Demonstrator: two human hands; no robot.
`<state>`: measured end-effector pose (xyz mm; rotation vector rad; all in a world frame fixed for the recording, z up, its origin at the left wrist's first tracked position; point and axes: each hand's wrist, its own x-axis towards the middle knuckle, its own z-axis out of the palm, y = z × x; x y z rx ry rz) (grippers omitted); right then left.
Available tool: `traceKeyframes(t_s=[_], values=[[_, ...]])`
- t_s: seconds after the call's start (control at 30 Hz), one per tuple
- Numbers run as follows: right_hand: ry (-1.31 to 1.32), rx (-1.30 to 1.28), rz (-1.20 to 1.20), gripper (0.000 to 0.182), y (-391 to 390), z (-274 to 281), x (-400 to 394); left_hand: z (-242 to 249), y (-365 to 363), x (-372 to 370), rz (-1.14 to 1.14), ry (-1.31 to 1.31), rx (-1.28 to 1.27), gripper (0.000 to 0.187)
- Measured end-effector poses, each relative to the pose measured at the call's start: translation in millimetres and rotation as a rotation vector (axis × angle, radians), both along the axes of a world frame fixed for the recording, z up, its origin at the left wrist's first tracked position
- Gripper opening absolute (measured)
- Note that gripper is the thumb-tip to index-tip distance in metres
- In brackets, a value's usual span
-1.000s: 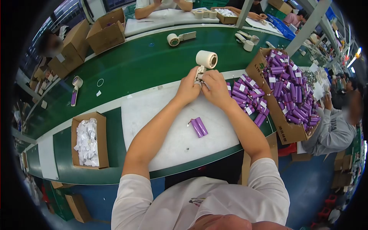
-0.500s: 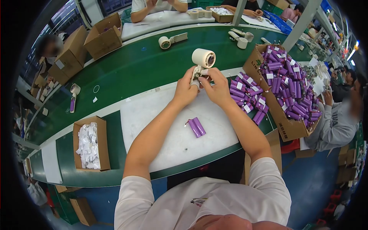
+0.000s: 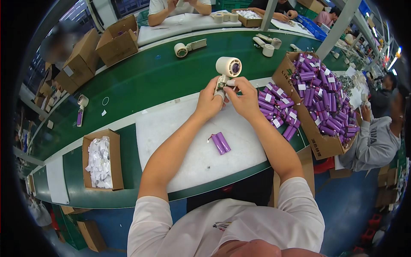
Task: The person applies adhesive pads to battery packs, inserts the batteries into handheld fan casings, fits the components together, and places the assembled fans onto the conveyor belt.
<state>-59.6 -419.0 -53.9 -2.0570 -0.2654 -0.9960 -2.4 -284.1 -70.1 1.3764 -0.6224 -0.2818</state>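
Note:
My left hand (image 3: 210, 101) is wrapped round the handle of a cream handheld fan (image 3: 228, 67), whose round head points up and away from me. The handle's inside shows small parts near its neck. Against that open handle, my right hand (image 3: 243, 97) is closed in a pinch, with a small whitish bit at the fingertips. What exactly those fingers grip is hidden. Below the hands, a purple battery pack (image 3: 220, 143) of two cells with a short wire lies on the white mat (image 3: 171, 171).
To the right, loose purple battery packs (image 3: 277, 105) lie beside a full carton (image 3: 319, 143) of them. A box of white paper pieces (image 3: 114, 160) stands left. More fan parts (image 3: 181, 50) lie on the green belt (image 3: 141, 77). Co-workers sit across and at the right.
The view has shifted slightly. Both hands stay at the fan, with the right fingers slightly moved at the handle. Fan parts on the belt appear slightly further left.

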Motion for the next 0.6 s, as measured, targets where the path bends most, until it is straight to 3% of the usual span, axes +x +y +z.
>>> traceKeyframes(t_s=[0.2,0.33,0.43,0.47,0.5,0.53,0.57,0.6], values=[[0.072,0.055,-0.109,0.026,2.4,4.7,-1.0,-4.1,2.0,5.6,-0.101,-0.019,-0.088,0.045],[0.232,0.437,0.127,0.035,-12.9,-14.0,11.8,-1.9,9.3,7.7,-0.183,-0.018,-0.055,0.033],[0.525,0.677,0.223,0.037,-4.4,-7.6,6.2,-3.1,9.9,11.4,-0.162,0.041,-0.070,0.028],[0.547,0.631,0.145,0.036,0.2,-8.4,6.1,0.4,7.7,9.3,-0.120,0.091,-0.103,0.026],[0.562,0.407,0.113,0.033,-0.1,-7.4,2.5,3.6,4.0,10.3,-0.076,0.141,-0.134,0.024],[0.567,0.177,0.083,0.031,1.4,-4.4,-2.9,-8.1,-2.6,25.3,0.065,-0.021,-0.160,0.023],[0.568,-0.054,0.054,0.029,3.2,-1.0,-9.6,0.3,10.0,32.8,-0.026,0.231,-0.113,0.025],[0.597,-0.304,0.120,0.025,5.2,5.2,-18.1,-2.5,15.2,44.4,0.046,0.263,-0.142,0.026]])
